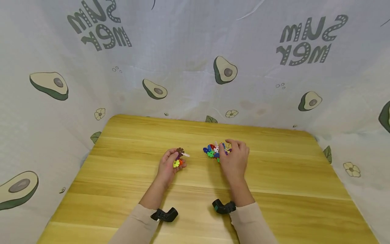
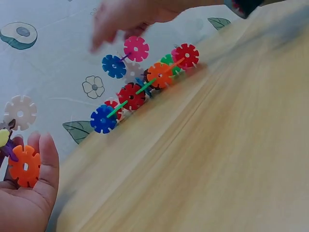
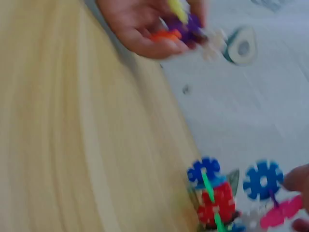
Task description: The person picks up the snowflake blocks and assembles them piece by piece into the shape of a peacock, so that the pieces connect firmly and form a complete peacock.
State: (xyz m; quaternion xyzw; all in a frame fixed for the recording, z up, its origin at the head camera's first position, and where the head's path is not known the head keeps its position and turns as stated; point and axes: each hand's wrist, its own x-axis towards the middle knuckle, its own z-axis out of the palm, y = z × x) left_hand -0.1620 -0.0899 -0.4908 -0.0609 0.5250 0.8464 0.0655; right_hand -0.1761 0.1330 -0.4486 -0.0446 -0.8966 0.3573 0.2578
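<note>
On the wooden table [image 1: 274, 176] lies a cluster of colourful snowflake discs [image 1: 213, 151], joined on edge in a row [image 2: 145, 84]. My right hand [image 1: 231, 146] curls over its right end, and two fingertips [image 3: 298, 180] pinch a pink disc [image 3: 282, 212] next to a blue one [image 3: 262, 180]. To the left, my left hand [image 1: 175, 159] holds a smaller assembly [image 1: 179, 158] of orange [image 2: 24, 166], yellow, purple, brown and white [image 2: 20, 112] discs just above the table. The two hands are apart.
An avocado-print cloth [image 1: 195, 67] rises close behind and beside the table. Its lower edge meets the table's far edge just behind the cluster. Black wrist cameras [image 1: 164, 215] sit on both beige sleeves.
</note>
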